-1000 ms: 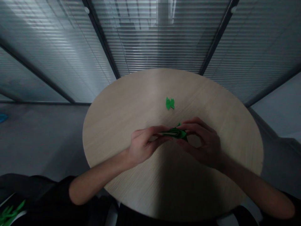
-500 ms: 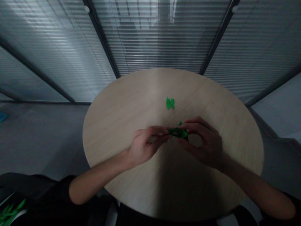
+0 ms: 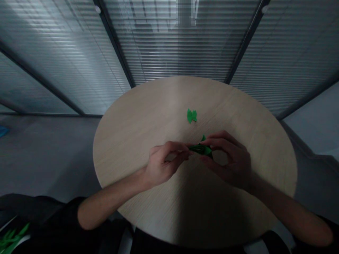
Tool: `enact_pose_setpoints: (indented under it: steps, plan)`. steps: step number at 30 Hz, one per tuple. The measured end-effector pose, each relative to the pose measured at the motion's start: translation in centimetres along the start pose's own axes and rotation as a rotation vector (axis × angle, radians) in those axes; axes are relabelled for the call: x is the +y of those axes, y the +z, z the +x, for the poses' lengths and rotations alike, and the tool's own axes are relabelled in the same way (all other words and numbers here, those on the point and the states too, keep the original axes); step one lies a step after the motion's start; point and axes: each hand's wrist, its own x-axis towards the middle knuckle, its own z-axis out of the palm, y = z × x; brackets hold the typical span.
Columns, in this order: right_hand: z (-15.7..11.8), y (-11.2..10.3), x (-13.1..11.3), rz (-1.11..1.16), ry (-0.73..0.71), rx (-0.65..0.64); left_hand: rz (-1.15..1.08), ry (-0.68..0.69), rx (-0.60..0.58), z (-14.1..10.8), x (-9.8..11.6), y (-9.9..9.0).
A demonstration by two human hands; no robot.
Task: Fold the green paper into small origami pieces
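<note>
Head view, over a round counter (image 3: 148, 116).

"Where is the folded green paper (image 3: 200, 149)?"

"Up front, near the counter's middle, pinched between both hands. Whether it touches the wood, I can't tell."

"And the left grip (image 3: 162, 164)?"

"Clamped on the paper's left end, fingers and thumb together."

"The right grip (image 3: 227, 160)?"

"Clamped too, fingers over the top, thumb beneath, curved into a loose ring."

"Anything else on the counter?"

"A small green bow (image 3: 192, 115) lies flat, farther out, well apart from the hands."

"Around it?"

"Slatted blinds (image 3: 180, 42) stand behind glass. Green leaf shapes (image 3: 10, 238) show at lower left against dark cloth (image 3: 31, 215), and a blue object (image 3: 3, 131) sits on the gray floor (image 3: 47, 158)."
</note>
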Motion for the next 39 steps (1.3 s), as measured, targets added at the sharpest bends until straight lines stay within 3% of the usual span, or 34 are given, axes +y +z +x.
enact_pose_setpoints:
  steps: [10,23,34,39]
  plan:
    - [0.02,0.00,0.03,0.012,0.003,0.005,0.019,-0.001,-0.011,0.15,0.25,-0.13]
    - [-0.09,-0.39,0.02,0.061,-0.020,-0.081,0.077,0.069,0.089,-0.26,-0.47,0.40]
    - [0.00,-0.37,0.02,0.046,-0.015,-0.126,0.151,0.166,0.000,-0.30,-0.31,-0.04]
    - [0.05,-0.45,0.04,0.089,-0.016,-0.113,0.151,0.176,0.013,-0.24,-0.32,-0.06]
